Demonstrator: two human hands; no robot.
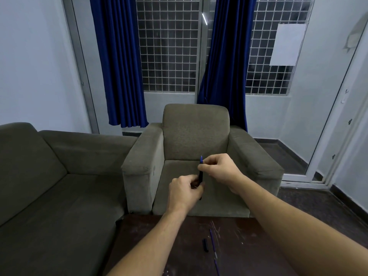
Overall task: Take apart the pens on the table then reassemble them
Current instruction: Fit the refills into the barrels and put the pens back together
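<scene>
I hold a dark blue pen [200,172] upright in the air in front of me, above the table's far edge. My left hand [184,191] grips its lower part. My right hand [218,169] pinches it near the top, just below the blue tip. On the dark brown table [159,246] below lie a short black pen piece [205,245] and a thin blue refill [213,243]; a second thin blue piece [216,266] lies nearer the bottom edge.
A grey-brown armchair [196,136] stands straight ahead beyond the table. A matching sofa [49,186] fills the left side. Blue curtains [117,60] hang by a grilled window behind. A glass door [338,136] is at the right.
</scene>
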